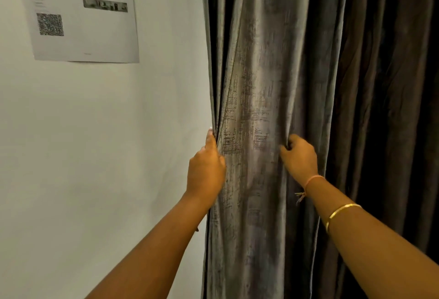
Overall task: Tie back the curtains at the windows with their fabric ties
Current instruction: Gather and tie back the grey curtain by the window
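A grey velvety curtain (256,85) hangs in long folds from top to bottom of the view, its left edge against the wall. My left hand (206,168) is at that left edge, forefinger pointing up along it, the other fingers hidden behind the cloth. My right hand (299,156) grips a fold of the same panel further right, fingers curled into the fabric. No fabric tie shows in this view.
A white wall (107,144) fills the left half. A printed sheet with a QR code (80,14) is stuck on it at the upper left. Darker brown curtain folds (392,108) hang to the right.
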Action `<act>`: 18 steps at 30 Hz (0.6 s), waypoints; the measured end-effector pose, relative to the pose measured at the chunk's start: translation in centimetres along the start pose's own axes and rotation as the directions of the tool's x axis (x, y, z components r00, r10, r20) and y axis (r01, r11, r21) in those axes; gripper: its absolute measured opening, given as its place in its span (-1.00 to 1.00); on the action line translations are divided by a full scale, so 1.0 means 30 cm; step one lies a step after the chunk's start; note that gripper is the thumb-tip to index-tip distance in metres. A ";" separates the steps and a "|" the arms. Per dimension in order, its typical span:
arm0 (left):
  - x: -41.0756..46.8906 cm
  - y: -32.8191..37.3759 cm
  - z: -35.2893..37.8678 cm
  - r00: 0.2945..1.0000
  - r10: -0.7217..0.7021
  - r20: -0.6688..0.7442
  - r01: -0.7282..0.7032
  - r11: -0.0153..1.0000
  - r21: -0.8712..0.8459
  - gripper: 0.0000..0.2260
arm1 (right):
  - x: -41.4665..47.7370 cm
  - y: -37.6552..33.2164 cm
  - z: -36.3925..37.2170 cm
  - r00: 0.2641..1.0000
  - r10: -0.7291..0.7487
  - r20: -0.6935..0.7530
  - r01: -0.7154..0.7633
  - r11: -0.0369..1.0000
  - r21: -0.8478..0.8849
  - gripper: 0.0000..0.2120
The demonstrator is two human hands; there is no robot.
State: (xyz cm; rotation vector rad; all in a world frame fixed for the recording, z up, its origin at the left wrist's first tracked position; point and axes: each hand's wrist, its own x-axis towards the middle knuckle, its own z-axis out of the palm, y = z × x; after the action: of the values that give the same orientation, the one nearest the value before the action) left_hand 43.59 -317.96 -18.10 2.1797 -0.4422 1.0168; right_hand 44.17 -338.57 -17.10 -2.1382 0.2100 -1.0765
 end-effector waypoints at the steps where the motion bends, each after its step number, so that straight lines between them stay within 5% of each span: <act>1: 0.001 0.002 0.003 1.000 0.008 0.001 -0.008 1.000 -0.014 -0.48 | -0.017 -0.011 0.021 0.997 -0.071 -0.001 0.071 0.997 -0.016 -0.66; 8: 0.023 0.000 0.018 0.999 0.049 0.003 -0.049 0.997 -0.052 -0.57 | -0.180 -0.143 0.154 0.864 -0.486 0.132 0.470 0.872 0.136 -0.83; 18: 0.038 -0.004 -0.001 0.983 0.047 0.178 -0.018 0.987 -0.157 -0.62 | -0.184 -0.162 0.177 0.796 -0.511 0.323 0.346 0.823 0.449 -0.77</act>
State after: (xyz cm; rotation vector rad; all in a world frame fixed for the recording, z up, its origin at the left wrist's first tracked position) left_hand 44.35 -317.87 -17.26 2.1382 -0.6221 0.7756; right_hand 43.85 -329.80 -19.43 -2.0483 -0.6879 -0.7645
